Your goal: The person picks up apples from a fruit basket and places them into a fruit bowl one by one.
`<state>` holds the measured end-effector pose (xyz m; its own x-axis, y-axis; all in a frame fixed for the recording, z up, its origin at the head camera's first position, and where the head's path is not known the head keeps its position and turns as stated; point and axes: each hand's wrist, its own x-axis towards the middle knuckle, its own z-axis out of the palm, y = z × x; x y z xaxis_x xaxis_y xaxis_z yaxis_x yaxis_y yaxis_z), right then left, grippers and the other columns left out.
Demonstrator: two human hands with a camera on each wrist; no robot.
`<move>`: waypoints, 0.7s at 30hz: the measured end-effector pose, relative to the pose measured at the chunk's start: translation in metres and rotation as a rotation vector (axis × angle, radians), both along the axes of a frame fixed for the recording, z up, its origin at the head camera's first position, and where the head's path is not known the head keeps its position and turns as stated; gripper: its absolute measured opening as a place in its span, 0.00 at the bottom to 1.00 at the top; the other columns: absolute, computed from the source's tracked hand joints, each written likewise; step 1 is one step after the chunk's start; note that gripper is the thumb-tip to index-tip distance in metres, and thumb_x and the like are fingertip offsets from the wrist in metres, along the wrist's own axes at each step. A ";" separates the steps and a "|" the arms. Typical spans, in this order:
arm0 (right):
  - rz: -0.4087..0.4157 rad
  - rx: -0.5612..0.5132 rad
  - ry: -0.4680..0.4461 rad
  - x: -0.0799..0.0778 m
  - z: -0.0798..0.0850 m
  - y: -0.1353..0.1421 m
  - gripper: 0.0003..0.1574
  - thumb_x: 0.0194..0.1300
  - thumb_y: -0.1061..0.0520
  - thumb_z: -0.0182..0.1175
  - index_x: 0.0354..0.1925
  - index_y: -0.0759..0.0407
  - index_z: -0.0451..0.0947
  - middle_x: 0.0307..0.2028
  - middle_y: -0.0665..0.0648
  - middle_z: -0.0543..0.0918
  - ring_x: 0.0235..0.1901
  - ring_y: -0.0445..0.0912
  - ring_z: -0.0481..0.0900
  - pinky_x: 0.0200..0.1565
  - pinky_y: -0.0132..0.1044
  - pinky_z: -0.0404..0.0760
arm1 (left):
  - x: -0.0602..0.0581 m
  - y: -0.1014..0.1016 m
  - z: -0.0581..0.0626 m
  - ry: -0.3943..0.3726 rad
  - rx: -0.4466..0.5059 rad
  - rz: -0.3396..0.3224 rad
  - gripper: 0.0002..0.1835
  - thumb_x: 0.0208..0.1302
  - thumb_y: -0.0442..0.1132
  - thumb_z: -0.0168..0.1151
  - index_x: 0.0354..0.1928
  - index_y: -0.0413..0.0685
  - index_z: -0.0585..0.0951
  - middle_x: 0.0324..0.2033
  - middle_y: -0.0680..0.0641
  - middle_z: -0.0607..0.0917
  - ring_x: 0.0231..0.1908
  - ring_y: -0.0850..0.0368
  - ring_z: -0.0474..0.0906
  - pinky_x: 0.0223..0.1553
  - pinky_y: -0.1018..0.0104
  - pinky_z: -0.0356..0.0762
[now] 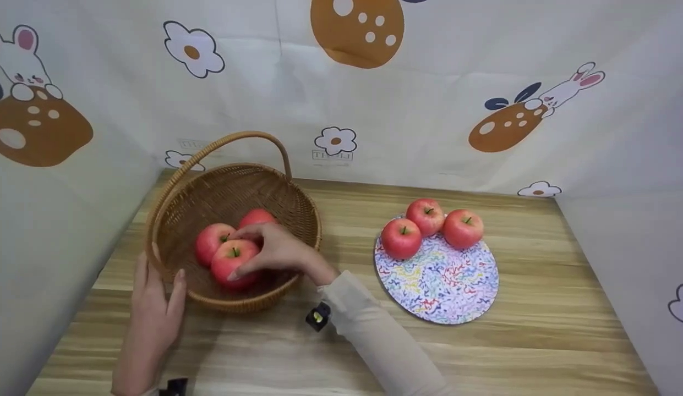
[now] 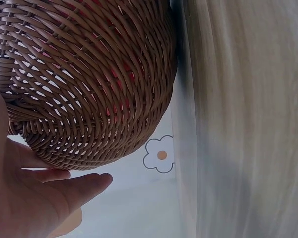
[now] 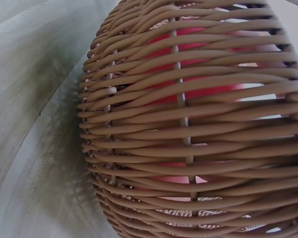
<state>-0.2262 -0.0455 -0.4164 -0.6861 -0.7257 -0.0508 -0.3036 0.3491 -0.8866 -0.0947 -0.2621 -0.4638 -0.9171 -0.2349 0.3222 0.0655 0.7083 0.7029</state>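
A round wicker basket (image 1: 253, 181) with a tall arched handle stands at the left of the table, holding three red apples. Inside it, my right hand (image 1: 278, 247) grips the front apple (image 1: 227, 264), thumb on its near side and fingers over its far side. Touching that one is a second apple (image 1: 206, 239), and a third apple (image 1: 257, 216) lies behind, partly covered by the hand. My left hand (image 1: 154, 313) holds the basket's left rim by the handle's base. In the left wrist view, that hand (image 2: 30, 198) is against the woven wall (image 2: 89, 89).
To the right lies a round plate (image 1: 457, 286) with colourful squiggles. Three more apples sit along its back edge: a left one (image 1: 401, 238), a middle one (image 1: 425, 216) and a right one (image 1: 463, 229). Printed white cloth (image 1: 407, 132) walls the wooden table (image 1: 550, 308) at back and sides.
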 end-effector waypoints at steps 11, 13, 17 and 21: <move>-0.071 0.007 0.033 0.005 0.007 0.002 0.42 0.52 0.55 0.83 0.65 0.61 0.81 0.56 0.53 0.88 0.51 0.33 0.79 0.56 0.23 0.76 | -0.001 -0.001 -0.001 0.010 0.012 -0.005 0.36 0.82 0.39 0.49 0.83 0.33 0.51 0.80 0.31 0.53 0.78 0.28 0.52 0.67 0.20 0.60; -0.081 0.000 0.042 0.006 0.009 0.003 0.42 0.51 0.55 0.83 0.65 0.60 0.82 0.55 0.52 0.89 0.50 0.33 0.79 0.55 0.23 0.77 | -0.001 -0.001 -0.002 0.024 0.017 -0.007 0.36 0.81 0.38 0.49 0.82 0.32 0.51 0.79 0.30 0.54 0.77 0.29 0.53 0.69 0.22 0.60; -0.100 -0.017 0.055 0.010 0.011 0.004 0.44 0.49 0.53 0.85 0.64 0.59 0.83 0.53 0.52 0.89 0.48 0.32 0.80 0.54 0.23 0.77 | -0.002 -0.002 -0.005 0.069 0.022 -0.025 0.36 0.79 0.35 0.50 0.81 0.28 0.52 0.78 0.29 0.55 0.77 0.29 0.53 0.72 0.25 0.57; -0.121 -0.032 0.064 0.014 0.014 0.005 0.44 0.49 0.52 0.86 0.63 0.57 0.83 0.52 0.51 0.89 0.49 0.33 0.80 0.53 0.25 0.78 | -0.002 -0.001 -0.006 0.074 0.020 -0.024 0.36 0.80 0.35 0.50 0.81 0.28 0.52 0.78 0.29 0.55 0.77 0.28 0.53 0.72 0.24 0.57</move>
